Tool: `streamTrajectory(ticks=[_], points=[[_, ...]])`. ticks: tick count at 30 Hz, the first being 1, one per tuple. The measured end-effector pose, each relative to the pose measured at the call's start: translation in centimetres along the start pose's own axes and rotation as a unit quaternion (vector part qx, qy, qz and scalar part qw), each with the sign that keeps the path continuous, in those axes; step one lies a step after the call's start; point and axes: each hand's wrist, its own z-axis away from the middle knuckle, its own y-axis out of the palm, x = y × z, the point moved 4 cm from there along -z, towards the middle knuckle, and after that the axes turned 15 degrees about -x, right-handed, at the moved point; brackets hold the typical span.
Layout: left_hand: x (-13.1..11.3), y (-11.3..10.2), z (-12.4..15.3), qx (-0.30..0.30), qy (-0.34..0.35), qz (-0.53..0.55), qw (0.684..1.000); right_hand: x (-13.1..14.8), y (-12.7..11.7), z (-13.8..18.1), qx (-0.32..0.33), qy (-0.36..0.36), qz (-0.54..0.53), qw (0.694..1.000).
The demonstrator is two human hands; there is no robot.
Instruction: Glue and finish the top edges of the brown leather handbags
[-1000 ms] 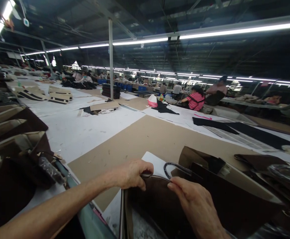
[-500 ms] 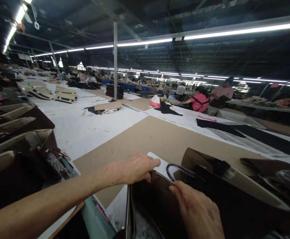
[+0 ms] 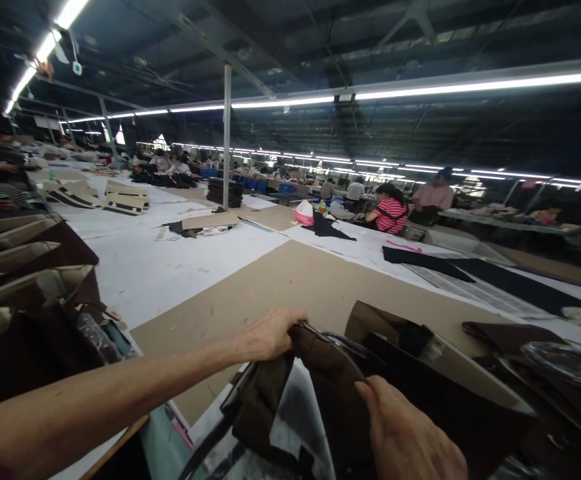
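Note:
Both hands grip the top edge of a dark brown bag [image 3: 338, 393] at the front of the table. My left hand [image 3: 273, 333] is closed on the far end of the rim. Nearer to me, my right hand [image 3: 410, 427] pinches the same edge between thumb and fingers. The rim bows upward between them, and something whitish shows below it, inside or behind the brown cloth; I cannot tell which. A dark strap-like handle [image 3: 205, 443] hangs at the lower left. Just right of the hands lies another dark brown bag [image 3: 435, 393] with a beige edge.
Several brown bags [image 3: 25, 300] with pale linings stand in a row at the left. Beige board [image 3: 250, 287] covers part of the white table [image 3: 155, 267]. Black cloth pieces [image 3: 500, 273] lie at the right. A person in a striped top [image 3: 390, 212] sits beyond the table.
The bag's rim has been bent and spread, so pale material now shows beneath it. The white piece that stuck up beside my left hand is out of sight. The view has shifted slightly.

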Motion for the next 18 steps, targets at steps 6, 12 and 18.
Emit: streamTrajectory(ticks=[6, 12, 18], points=[[2.4, 0.9, -0.7, 0.107, -0.017, 0.119, 0.987, -2.8, 2.6, -1.1, 0.106, 0.023, -0.063, 0.992], [3.3, 1.3, -0.4, 0.144, -0.072, 0.268, 0.950, -3.6, 4.0, -1.9, 0.128, 0.022, -0.156, 0.979], [2.6, 0.8, 0.5, 0.101, -0.032, 0.229, 0.968, -3.0, 3.1, -2.2, 0.088, 0.004, -0.181, 0.980]])
